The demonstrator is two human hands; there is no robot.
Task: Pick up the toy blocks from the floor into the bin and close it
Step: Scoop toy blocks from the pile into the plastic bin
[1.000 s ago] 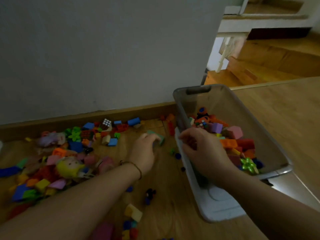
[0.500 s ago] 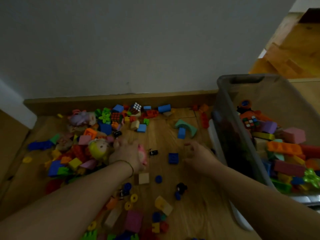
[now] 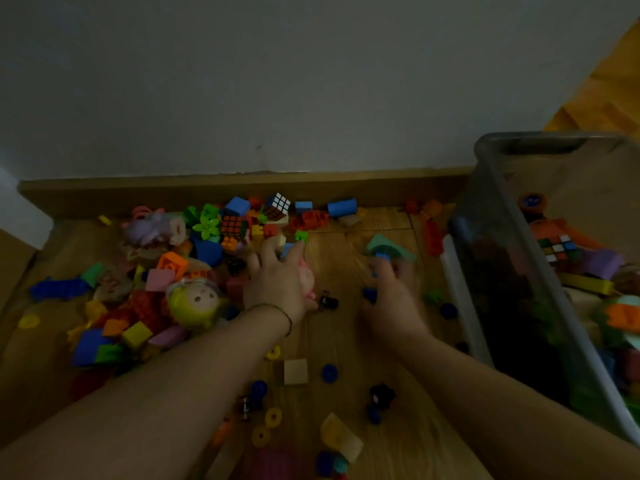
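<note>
Left hand (image 3: 277,285) palm down, grip holding pink toy (image 3: 307,284), fingers (image 3: 294,251) stretched far. Right hand (image 3: 391,301) blurred beside bin (image 3: 512,289); grip cannot be told.

- The bin (image 3: 485,258) stands on the floor (image 3: 346,341) at the right, with a puzzle cube (image 3: 557,249) in it among other toys.
- The pile of blocks (image 3: 145,306) lies on the floor left of the bin, reaching back to the skirting board (image 3: 138,195) (the wall (image 3: 311,81) rises behind that).
- A doll (image 3: 197,301) lies in the pile, just left of the left hand (image 3: 277,282).
- The right hand (image 3: 391,299) is between the left hand and the bin, with an arch block (image 3: 388,247) just behind it.
</note>
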